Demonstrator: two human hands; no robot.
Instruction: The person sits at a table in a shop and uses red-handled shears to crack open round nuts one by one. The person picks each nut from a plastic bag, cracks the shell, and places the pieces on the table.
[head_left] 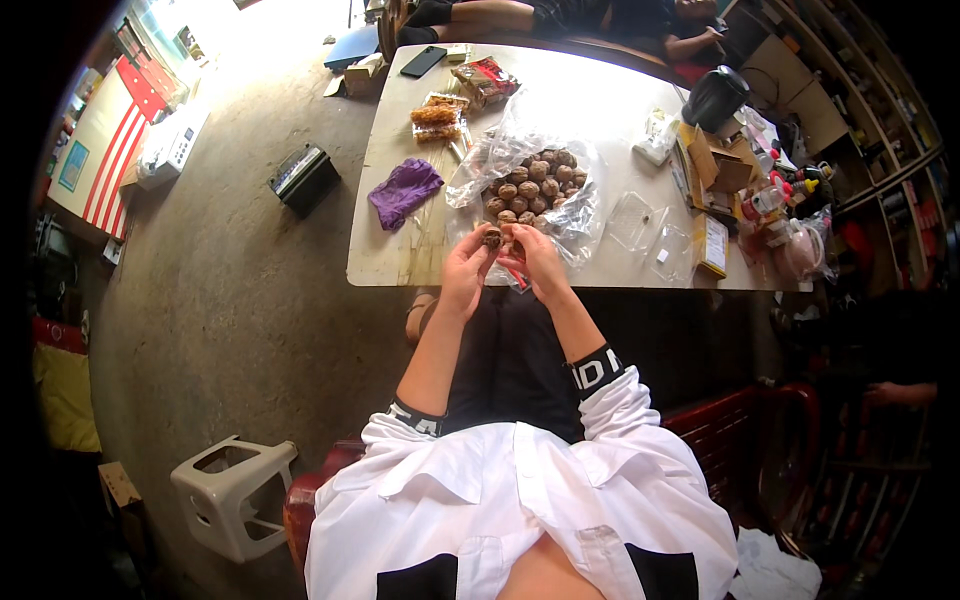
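Note:
Both hands meet just above the table's near edge, in front of a clear plastic bag (pixel 585 215). My left hand (pixel 466 268) is closed around a brown walnut (pixel 492 239), which looks dark and rough on top. Close beside it, my right hand (pixel 541 264) has its fingers curled in. A brown bit shows between those fingers, too small to make out. Many whole walnuts (pixel 538 187) lie heaped in the open bag. Below the fingers a small red thing (pixel 513 265) shows, its kind unclear.
Left of the bag lie a purple cloth (pixel 405 193), packaged snacks (pixel 436 120) and a black phone (pixel 423 61). On the right are clear plastic trays (pixel 632 222), cardboard boxes (pixel 722 165) and bottles (pixel 765 200). A beige stool (pixel 235 495) and a battery (pixel 304 180) stand on the floor.

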